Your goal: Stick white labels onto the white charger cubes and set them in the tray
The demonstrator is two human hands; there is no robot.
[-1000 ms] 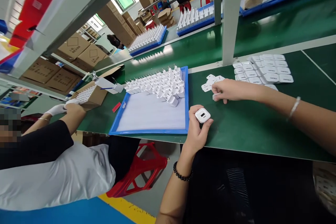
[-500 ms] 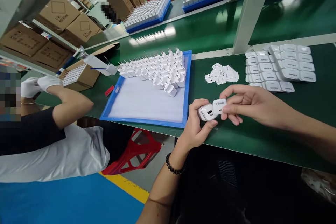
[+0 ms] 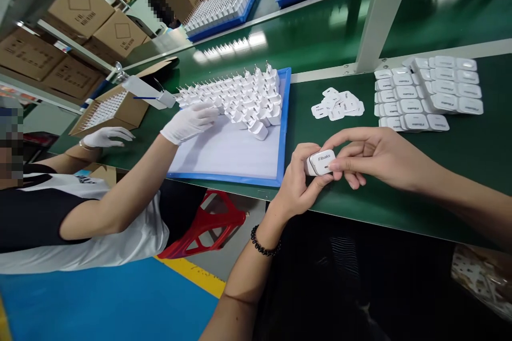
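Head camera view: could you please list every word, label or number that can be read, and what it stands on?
"Fibaks", last letters unsure: on the white cover that the right hand holds against the charger in the left hand.
Grey print on the flat white pieces: too small to read.
Print on the cardboard boxes: blurred; only a diamond mark shows.

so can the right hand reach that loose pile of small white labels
Probably yes: only green table lies between the right hand and the white label pile, though it pinches the white cube charger.
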